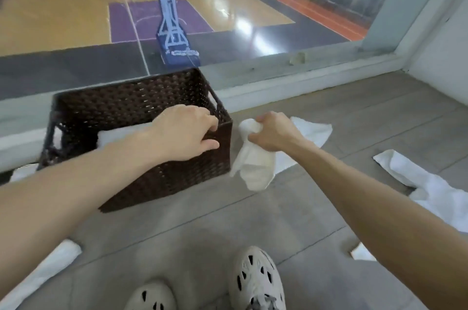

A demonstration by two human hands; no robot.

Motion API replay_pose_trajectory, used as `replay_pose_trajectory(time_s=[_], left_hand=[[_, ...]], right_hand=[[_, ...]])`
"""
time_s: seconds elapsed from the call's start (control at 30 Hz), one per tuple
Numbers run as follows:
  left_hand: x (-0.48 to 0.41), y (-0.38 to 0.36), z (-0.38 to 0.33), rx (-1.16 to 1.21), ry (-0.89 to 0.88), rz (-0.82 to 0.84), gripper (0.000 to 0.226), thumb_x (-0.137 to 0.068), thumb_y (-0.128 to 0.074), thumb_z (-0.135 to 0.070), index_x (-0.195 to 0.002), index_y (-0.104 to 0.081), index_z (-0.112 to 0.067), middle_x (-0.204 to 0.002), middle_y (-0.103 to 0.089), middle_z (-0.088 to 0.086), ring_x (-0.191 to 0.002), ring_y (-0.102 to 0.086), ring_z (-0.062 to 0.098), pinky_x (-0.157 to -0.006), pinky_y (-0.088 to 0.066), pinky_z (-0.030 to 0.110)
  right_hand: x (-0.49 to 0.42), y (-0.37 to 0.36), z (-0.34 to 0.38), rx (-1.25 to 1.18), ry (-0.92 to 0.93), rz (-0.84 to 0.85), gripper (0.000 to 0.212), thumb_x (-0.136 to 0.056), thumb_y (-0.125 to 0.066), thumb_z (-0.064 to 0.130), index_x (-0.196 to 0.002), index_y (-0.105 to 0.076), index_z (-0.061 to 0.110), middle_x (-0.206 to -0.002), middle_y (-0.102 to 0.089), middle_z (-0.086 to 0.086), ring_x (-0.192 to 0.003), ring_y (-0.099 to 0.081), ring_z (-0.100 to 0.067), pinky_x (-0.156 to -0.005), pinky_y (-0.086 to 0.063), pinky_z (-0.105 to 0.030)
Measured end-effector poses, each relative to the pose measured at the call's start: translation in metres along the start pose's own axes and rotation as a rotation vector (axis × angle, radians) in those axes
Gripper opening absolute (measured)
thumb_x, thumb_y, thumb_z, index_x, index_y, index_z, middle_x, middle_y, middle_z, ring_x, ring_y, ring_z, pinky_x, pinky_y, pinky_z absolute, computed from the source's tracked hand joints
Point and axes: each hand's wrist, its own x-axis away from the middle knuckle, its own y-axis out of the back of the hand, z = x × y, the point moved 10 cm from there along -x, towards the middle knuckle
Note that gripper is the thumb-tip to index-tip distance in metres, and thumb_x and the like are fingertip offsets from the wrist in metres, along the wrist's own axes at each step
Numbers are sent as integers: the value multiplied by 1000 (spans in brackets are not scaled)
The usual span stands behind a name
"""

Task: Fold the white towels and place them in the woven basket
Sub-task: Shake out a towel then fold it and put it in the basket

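Observation:
A dark brown woven basket (131, 107) stands on the grey floor in front of a window. A folded white towel (119, 133) lies inside it, partly hidden by my left arm. My left hand (187, 132) grips the basket's near right rim. Just right of the basket, my right hand (274, 131) is closed on a bunched white towel (255, 165) that hangs down toward the floor. Another white towel (312, 132) lies flat on the floor behind that hand.
More white towels lie around: one crumpled at the right (430, 188), one at the lower left (48, 266), a corner at the lower right (362, 255). My two light perforated shoes (255, 281) are at the bottom. The window sill (278, 74) overlooks a sports court below.

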Motion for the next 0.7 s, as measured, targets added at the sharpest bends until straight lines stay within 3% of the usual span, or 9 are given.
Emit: replay_pose_trajectory(time_s=[0.07, 0.17, 0.27, 0.33, 0.4, 0.47, 0.53, 0.6, 0.7], left_hand=[[33, 26, 2, -28, 55, 10, 70, -87, -66, -78, -139, -60, -31, -129, -66, -6, -121, -66, 24, -96, -56, 44], [82, 66, -5, 51, 160, 13, 118, -69, -77, -85, -163, -32, -31, -154, -53, -3, -137, -57, 25, -105, -54, 47], [124, 113, -22, 203, 219, -67, 141, -60, -86, -82, -169, -12, -33, -172, -32, -1, -153, -41, 24, -118, -45, 48], [149, 141, -31, 346, 284, -143, 143, -60, -93, -74, -170, -10, -33, -172, -32, 0, -153, -39, 23, -120, -40, 43], [168, 159, -33, 484, 350, -194, 129, -62, -98, -64, -165, -27, -31, -155, -51, -1, -140, -52, 20, -112, -46, 39], [183, 169, -26, 571, 422, -258, 96, -59, -96, -65, -139, -59, -27, -127, -69, -7, -118, -66, 19, -101, -56, 43], [199, 166, -11, 695, 482, -338, 74, -57, -85, -72, -116, -72, -29, -109, -76, -7, -103, -71, 19, -95, -59, 52], [222, 156, -4, 834, 546, -417, 54, -74, -76, -63, -119, -74, -33, -112, -77, -9, -105, -72, 18, -96, -60, 51], [264, 137, 11, 967, 684, -577, 41, -96, -65, -42, -136, -68, -33, -123, -74, -9, -113, -68, 19, -94, -55, 39]], right_hand=[[28, 45, 37, -76, 42, -26, 62, -90, -74, 44, -145, -63, 18, -141, -65, -8, -122, -65, -29, -94, -54, -33], [78, 107, 84, -116, 137, -63, 40, -90, -74, 41, -120, -73, 14, -125, -71, -8, -94, -67, -23, -73, -55, -29], [136, 150, 128, -137, 214, -63, 49, -91, -76, 40, -128, -71, 9, -124, -70, -9, -102, -68, -26, -87, -59, -37], [171, 171, 158, -111, 294, -58, 48, -88, -79, 41, -124, -74, 10, -124, -72, -11, -99, -69, -26, -90, -61, -39], [201, 184, 186, -27, 391, -33, 44, -89, -79, 40, -116, -77, 5, -116, -74, -14, -96, -70, -28, -87, -62, -41], [220, 195, 205, -4, 443, -17, 43, -87, -83, 39, -109, -77, 3, -105, -72, -13, -90, -67, -30, -78, -58, -38], [230, 198, 217, -123, 481, -5, 47, -86, -84, 46, -109, -75, 5, -109, -72, -13, -94, -69, -30, -80, -58, -38], [233, 192, 210, -466, 467, -57, 58, -89, -74, 62, -116, -72, 11, -115, -73, -12, -102, -73, -27, -92, -62, -44], [225, 131, 157, -886, 302, -99, 56, -100, -54, 65, -121, -66, 15, -103, -77, -9, -83, -75, -22, -90, -61, -48]])
